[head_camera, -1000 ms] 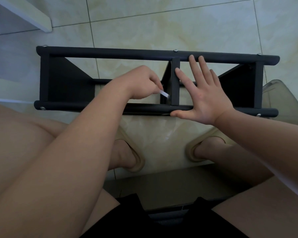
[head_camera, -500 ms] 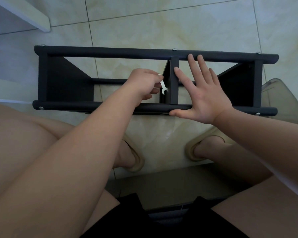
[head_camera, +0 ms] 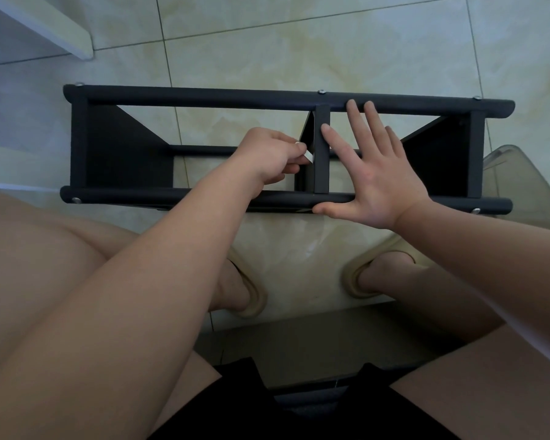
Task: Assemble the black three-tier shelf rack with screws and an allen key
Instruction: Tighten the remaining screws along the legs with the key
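- A black shelf rack (head_camera: 204, 98) lies on its side on a pale tiled floor (head_camera: 299, 42), in front of a seated person's knees
- Two long round rails run left to right, joined by three flat black panels; silver screw heads (head_camera: 322, 91) show along the rails
- The left hand (head_camera: 267, 154) is curled, its fingertips pinching a small pale tool (head_camera: 307, 155) against the middle panel (head_camera: 321, 147); only a sliver of the tool shows
- The right hand (head_camera: 375, 182) lies open and flat with fingers spread, thumb on the near rail, fingertips reaching the far rail, just right of the middle panel
- Both forearms cross the near rail and hide part of it
- Two beige slippers (head_camera: 254, 296) rest on the floor below the rack
- A clear plastic object (head_camera: 521, 185) sits at the rack's right end
- A white furniture edge (head_camera: 61, 30) stands at the upper left
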A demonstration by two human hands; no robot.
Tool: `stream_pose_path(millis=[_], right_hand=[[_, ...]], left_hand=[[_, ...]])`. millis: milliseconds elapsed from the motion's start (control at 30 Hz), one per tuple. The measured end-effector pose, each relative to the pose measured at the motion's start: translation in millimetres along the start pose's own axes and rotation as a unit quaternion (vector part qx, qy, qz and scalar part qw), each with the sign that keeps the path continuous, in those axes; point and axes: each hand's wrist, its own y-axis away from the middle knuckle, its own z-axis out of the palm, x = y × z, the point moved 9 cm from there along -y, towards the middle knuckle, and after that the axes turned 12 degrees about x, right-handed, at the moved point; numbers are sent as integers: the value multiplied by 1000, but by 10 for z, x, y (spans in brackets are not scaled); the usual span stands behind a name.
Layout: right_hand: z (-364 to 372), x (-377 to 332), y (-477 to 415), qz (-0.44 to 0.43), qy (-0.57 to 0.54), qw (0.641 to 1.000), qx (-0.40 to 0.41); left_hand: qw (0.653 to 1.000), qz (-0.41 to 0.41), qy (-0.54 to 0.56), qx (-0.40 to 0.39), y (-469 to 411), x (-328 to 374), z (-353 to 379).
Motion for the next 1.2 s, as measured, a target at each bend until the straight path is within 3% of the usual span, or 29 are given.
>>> stream_pose_path(millis=[367,1200], right_hand=[[-5,-5,-4,2,-1,1000,-8],[-1,-7,-2,-2,-1,1000,1]], left_hand=[[997,13,-62,-32,11,-11,61],[991,-43,-95,-90,90,-59,92]])
